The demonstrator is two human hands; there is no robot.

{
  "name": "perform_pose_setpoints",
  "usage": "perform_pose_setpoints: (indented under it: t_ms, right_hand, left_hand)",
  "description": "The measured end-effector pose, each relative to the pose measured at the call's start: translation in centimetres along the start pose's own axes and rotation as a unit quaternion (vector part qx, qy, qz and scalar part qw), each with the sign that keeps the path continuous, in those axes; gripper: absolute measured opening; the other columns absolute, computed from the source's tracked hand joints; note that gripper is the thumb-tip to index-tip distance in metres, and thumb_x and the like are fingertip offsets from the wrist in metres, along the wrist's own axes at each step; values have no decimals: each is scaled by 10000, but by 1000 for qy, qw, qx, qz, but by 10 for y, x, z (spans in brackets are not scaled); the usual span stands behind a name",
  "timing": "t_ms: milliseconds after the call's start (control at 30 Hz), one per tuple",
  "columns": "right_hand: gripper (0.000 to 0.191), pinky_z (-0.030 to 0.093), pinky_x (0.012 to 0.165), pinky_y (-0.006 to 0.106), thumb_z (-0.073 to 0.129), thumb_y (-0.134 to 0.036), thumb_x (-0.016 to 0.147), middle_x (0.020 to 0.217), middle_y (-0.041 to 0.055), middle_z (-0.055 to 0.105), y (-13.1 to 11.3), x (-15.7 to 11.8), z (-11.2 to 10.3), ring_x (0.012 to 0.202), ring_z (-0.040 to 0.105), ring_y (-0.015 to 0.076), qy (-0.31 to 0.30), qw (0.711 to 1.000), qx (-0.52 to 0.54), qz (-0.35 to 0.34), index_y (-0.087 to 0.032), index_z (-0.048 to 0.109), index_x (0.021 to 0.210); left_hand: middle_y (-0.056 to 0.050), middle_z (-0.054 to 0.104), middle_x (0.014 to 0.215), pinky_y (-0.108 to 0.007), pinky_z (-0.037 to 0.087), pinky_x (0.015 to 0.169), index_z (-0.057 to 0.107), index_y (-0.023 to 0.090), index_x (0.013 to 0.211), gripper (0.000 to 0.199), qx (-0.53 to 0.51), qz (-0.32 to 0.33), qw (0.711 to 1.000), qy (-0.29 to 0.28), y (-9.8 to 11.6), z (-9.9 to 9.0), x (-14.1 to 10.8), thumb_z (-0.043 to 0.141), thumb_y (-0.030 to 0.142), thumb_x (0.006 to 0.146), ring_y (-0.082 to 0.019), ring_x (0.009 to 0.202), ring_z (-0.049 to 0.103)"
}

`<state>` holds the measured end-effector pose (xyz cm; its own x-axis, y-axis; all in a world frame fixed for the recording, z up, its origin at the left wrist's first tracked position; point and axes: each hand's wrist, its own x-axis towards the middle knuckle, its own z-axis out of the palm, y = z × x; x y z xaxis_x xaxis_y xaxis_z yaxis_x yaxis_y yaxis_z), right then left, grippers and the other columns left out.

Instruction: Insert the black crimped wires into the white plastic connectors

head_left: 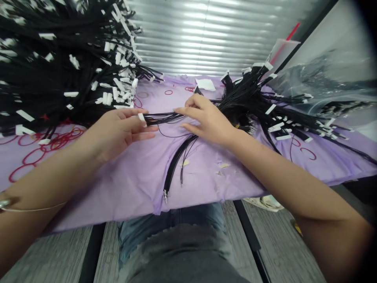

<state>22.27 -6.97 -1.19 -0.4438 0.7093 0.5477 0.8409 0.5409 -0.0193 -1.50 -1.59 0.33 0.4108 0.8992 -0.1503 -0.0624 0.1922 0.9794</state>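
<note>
Pile of black cables (59, 74) with white ends noted at the far left of the purple-covered table (129, 188); red rubber bands (63, 137) are scattered in front of it, toward the near left edge.

Left hand (114, 129) is reached inward over the left-middle of the table, with its fingers extended rightward and nearly closed; a white connector (141, 117) is pinched between thumb and fingers. Thin black wires (161, 116) are led from it, above the table's middle, to the right hand (210, 122). That hand is held palm down, its fingers half bent over the wires and thumb set apart; whether they are gripped cannot be told. Below it, a loose wire bundle (173, 163) is curved toward the near edge, with metal tips exposed.

To the right, a heap of cables (247, 94) is fanned toward the far and right edges. At the far right corner, a red stick (293, 30) is seen projecting from a translucent sleeve (277, 53). Beside it, a clear plastic bag (312, 74) is placed; dark strands are visible at it, but their containment is unclear.
</note>
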Motion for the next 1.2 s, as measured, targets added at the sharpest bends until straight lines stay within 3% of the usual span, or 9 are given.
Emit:
perform_pose_setpoints:
  t_ms: [133, 267, 333, 600, 700, 833, 1000, 1100, 1200]
  right_hand:
    - [266, 452, 865, 283, 447, -352, 934, 977, 64, 570, -28, 1, -15, 943, 523, 130, -33, 991, 110, -64, -165, 626, 994]
    - [279, 449, 858, 242, 432, -307, 946, 936, 58, 610, -46, 0, -9, 911, 536, 112, -202, 945, 206, -152, -143, 654, 904]
    - [276, 440, 871, 243, 455, -301, 937, 932, 62, 617, -46, -1, -2, 913, 533, 116, -245, 928, 233, -155, -134, 673, 909]
    - [207, 405, 864, 235, 573, -278, 876, 889, 56, 594, -51, -3, -2, 894, 507, 121, -283, 905, 282, -146, -117, 689, 934]
    - [180, 383, 901, 245, 552, -261, 887, 920, 53, 578, -55, -4, -8, 918, 486, 123, -299, 903, 271, -149, -121, 664, 897]
    - [181, 345, 922, 295, 506, -270, 912, 941, 35, 607, -58, -5, -12, 923, 495, 129, -329, 899, 250, -147, -133, 624, 911]
    - [176, 321, 893, 325, 496, -269, 918, 938, 19, 626, -62, -4, -15, 941, 516, 137, -353, 889, 251, -148, -168, 639, 901]
    - [197, 366, 912, 295, 483, -248, 921, 915, 40, 616, -61, -3, -16, 901, 514, 122, -336, 887, 278, -150, -134, 633, 865]
    - [211, 435, 856, 212, 470, -246, 929, 913, 49, 632, -58, 0, -19, 846, 549, 77, -274, 885, 359, -110, -91, 613, 912]
  left_hand:
    - [4, 698, 769, -204, 536, 705, 582, 136, 1033, 217, 180, 130, 975, -2, -7, -7, 7, 600, 87, 823, -107, 707, 689]
    - [1, 681, 882, -208, 494, 738, 590, 139, 1088, 230, 248, 189, 950, -2, -11, -13, 12, 565, 137, 859, -95, 761, 677]
    - [-1, 671, 896, -222, 489, 761, 592, 141, 1106, 243, 268, 193, 944, 9, -11, -13, 14, 564, 164, 866, -106, 789, 679]
    - [12, 694, 836, -216, 517, 794, 629, 148, 1075, 243, 158, 160, 974, -19, -13, -10, 11, 638, 156, 833, -92, 757, 677]
    - [7, 713, 819, -235, 532, 830, 643, 142, 1087, 261, 104, 119, 987, -22, -12, -9, 8, 656, 149, 826, -102, 770, 688]
    - [25, 702, 796, -245, 558, 870, 670, 129, 944, 181, -5, 49, 998, -25, -11, -7, 6, 688, 81, 771, -115, 777, 700]
    - [13, 693, 751, -224, 574, 873, 669, 142, 870, 166, -50, -20, 998, -45, -10, -2, 2, 686, 46, 736, -125, 809, 704]
    - [13, 670, 720, -195, 579, 836, 663, 140, 844, 163, -43, -43, 997, -46, -11, 0, -2, 701, 54, 711, -124, 787, 711]
    - [9, 668, 742, -183, 578, 807, 664, 140, 840, 137, -17, -26, 998, -55, -13, 1, -4, 708, 86, 722, -122, 778, 714]
